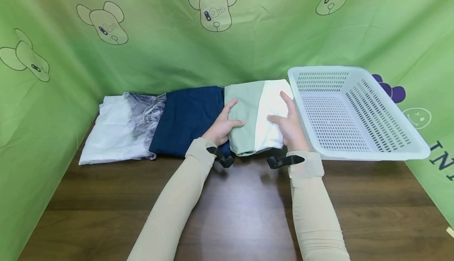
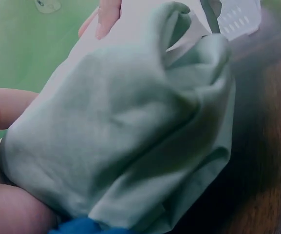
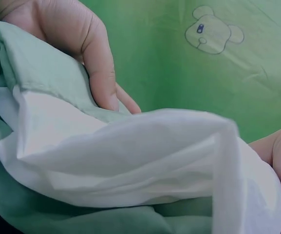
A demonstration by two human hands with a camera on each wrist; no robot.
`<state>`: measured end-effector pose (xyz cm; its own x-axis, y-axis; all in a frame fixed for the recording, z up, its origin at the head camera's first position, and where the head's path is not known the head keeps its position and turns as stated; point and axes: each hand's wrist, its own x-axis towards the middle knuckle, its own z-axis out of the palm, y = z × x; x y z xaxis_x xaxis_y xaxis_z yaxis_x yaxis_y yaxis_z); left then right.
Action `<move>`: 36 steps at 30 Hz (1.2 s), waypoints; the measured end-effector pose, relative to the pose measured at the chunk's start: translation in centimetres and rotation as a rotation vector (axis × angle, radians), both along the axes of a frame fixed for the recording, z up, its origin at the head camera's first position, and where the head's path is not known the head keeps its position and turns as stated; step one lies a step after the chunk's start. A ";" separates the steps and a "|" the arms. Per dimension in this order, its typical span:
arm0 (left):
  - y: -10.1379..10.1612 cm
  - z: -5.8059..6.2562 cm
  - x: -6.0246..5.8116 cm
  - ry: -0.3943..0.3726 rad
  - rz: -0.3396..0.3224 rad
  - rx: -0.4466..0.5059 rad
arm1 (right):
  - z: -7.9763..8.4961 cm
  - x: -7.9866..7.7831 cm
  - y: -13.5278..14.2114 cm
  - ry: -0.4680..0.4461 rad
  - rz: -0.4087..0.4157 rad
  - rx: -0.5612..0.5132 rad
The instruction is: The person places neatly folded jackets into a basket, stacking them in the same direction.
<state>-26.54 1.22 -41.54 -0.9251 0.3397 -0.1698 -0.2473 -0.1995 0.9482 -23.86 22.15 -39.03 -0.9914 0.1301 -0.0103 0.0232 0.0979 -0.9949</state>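
A folded pale green and white garment [image 1: 248, 115] is held between the two hands beside the basket. My left hand [image 1: 220, 130] grips its left side, thumb on top, and the remaining fingers are partly hidden by the cloth. At its white right side my right hand [image 1: 291, 129] holds the edge with thumb and forefinger spread over the top. The left wrist view shows loose, rounded folds along the near end of the garment [image 2: 116, 122]. From the right wrist, a white layer [image 3: 169, 146] stands slightly apart from the green layers below it.
A folded navy garment [image 1: 191, 115] lies directly left, partly under my left hand. Further left is a white and grey-patterned folded garment [image 1: 110, 135]. A white plastic basket [image 1: 358, 156] stands at the right. Green printed cloth [image 1: 262, 48] hangs behind the brown wooden table [image 1: 244, 213].
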 end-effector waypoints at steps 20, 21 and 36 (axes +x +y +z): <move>-0.7 4.0 1.0 0.169 0.016 0.025 | 3.6 1.7 -0.3 0.057 0.019 -0.124; -0.7 4.2 1.1 0.182 0.015 0.022 | 3.8 1.8 -0.3 0.065 0.023 -0.136; 1.4 7.7 3.0 0.332 -0.036 0.018 | 6.8 3.3 2.4 0.273 0.049 -0.232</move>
